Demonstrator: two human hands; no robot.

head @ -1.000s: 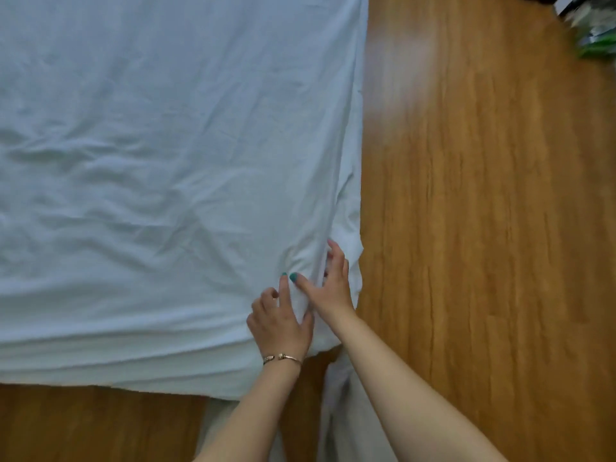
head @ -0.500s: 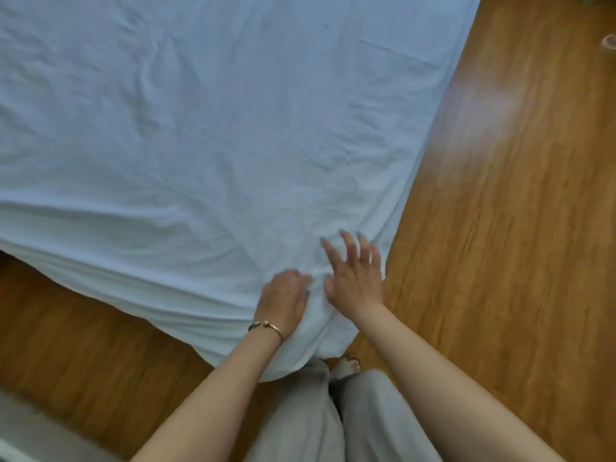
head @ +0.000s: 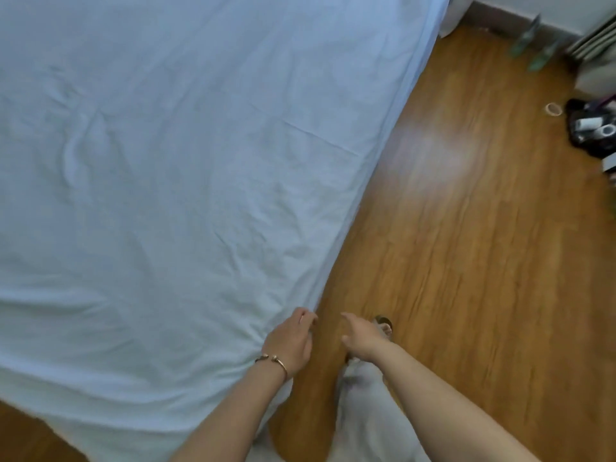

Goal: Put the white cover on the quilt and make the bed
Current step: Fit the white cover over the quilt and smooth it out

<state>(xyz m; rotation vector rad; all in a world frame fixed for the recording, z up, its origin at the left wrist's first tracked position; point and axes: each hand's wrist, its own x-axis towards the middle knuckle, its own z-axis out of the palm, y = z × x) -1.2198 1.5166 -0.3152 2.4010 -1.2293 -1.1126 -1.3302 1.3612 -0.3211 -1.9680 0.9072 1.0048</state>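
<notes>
Wrinkled white cotton cover [head: 186, 181] spreads flat over the quilt across the whole left and middle of my view, its right edge running down from the top toward my hands and its near corner lying just under my left wrist. Creases run across it, one long fold near the left and a sharp straight line toward the right edge.

My left hand [head: 291, 340], with a thin gold bangle [head: 271, 360] on the wrist, sits right at that right edge of the cover near the corner. The fingers curl down over the hem; they touch the fabric, but I cannot tell whether they truly pinch it or only rest on it.

My right hand [head: 361, 336] hangs beside it over the bare floor, apart from the cover, fingers loose and slightly spread, nothing in it.

Beneath both forearms are my legs in light grey trousers [head: 370, 411], and one foot in a sandal [head: 383, 325] shows just past my right hand. Warm brown wooden plank flooring [head: 483, 261] fills the right side, with a pale patch of reflected light on it. Far off at the upper right lies a small pale ring [head: 554, 109], and past it a dark heap of clutter [head: 591, 131], too blurred to name, near the wall.
</notes>
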